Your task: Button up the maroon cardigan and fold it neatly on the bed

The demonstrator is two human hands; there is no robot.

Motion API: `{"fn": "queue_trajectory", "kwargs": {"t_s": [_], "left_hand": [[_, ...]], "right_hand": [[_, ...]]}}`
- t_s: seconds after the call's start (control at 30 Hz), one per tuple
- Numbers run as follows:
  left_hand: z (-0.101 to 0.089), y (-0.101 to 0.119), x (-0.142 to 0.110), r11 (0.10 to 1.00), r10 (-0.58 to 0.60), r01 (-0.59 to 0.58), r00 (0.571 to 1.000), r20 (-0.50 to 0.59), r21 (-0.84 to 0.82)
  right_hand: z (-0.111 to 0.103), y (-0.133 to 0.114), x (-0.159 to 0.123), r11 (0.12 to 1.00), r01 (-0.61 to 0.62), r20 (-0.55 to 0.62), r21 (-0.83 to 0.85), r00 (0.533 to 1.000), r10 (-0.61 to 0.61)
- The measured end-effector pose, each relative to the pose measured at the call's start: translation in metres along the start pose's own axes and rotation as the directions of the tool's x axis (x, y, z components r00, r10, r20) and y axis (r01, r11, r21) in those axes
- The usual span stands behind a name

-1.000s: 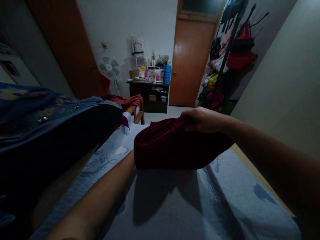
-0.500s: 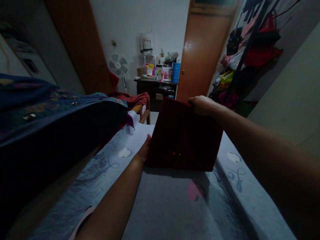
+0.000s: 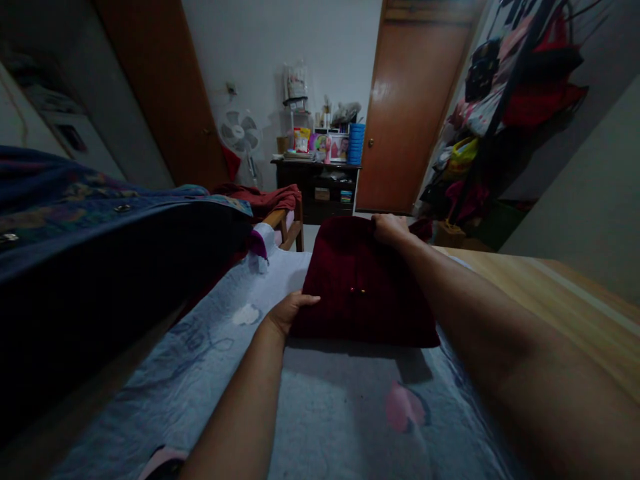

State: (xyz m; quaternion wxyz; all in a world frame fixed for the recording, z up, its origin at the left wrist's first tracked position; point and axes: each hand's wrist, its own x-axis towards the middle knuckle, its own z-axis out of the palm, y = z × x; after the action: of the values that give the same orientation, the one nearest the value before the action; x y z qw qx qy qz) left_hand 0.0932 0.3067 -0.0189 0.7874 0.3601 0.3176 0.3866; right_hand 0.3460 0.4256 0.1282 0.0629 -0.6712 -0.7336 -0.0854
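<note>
A folded dark red garment [image 3: 365,293] lies on the pale printed bedsheet [image 3: 320,400] in front of me. My left hand [image 3: 289,311] rests on the garment's near left corner, thumb on top and fingers pinching its edge. My right hand [image 3: 389,229] is closed on the garment's far edge, fingers curled round the cloth. Both forearms reach forward over the sheet.
A blue patterned denim garment [image 3: 100,227] hangs close at the left. A wooden bed rail [image 3: 550,293] runs along the right. Beyond stand a chair with red cloth [image 3: 273,200], a fan [image 3: 239,133], a dark cluttered shelf unit [image 3: 315,180], a brown door [image 3: 405,113] and a rack of clothes and bags [image 3: 500,113].
The garment, held up folded in both hands, has come down flat onto the sheet. My left hand moved from under it to its near corner; my right hand stays on the far edge.
</note>
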Motion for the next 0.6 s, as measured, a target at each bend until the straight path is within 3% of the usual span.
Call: {"fn": "queue_trajectory", "kwargs": {"t_s": [0.23, 0.43, 0.53, 0.6], "left_hand": [[-0.004, 0.003, 0.020, 0.979, 0.170, -0.151, 0.976, -0.136, 0.138], [-0.008, 0.003, 0.030, 0.941, 0.259, -0.207, 0.950, -0.174, 0.267], [-0.006, 0.004, 0.028, 0.941, 0.250, -0.193, 0.950, -0.185, 0.278], [-0.004, 0.005, 0.026, 0.947, 0.233, -0.178, 0.954, -0.189, 0.267]], "right_hand": [[0.046, -0.002, 0.009, 1.000, -0.003, -0.129, 0.010, 0.992, 0.004], [0.093, -0.008, 0.001, 0.991, -0.133, -0.138, -0.001, 0.982, 0.132], [0.094, -0.011, -0.003, 0.988, -0.157, -0.209, 0.007, 0.965, 0.155], [0.084, -0.010, -0.006, 0.987, -0.154, -0.163, 0.046, 0.974, 0.160]]}}
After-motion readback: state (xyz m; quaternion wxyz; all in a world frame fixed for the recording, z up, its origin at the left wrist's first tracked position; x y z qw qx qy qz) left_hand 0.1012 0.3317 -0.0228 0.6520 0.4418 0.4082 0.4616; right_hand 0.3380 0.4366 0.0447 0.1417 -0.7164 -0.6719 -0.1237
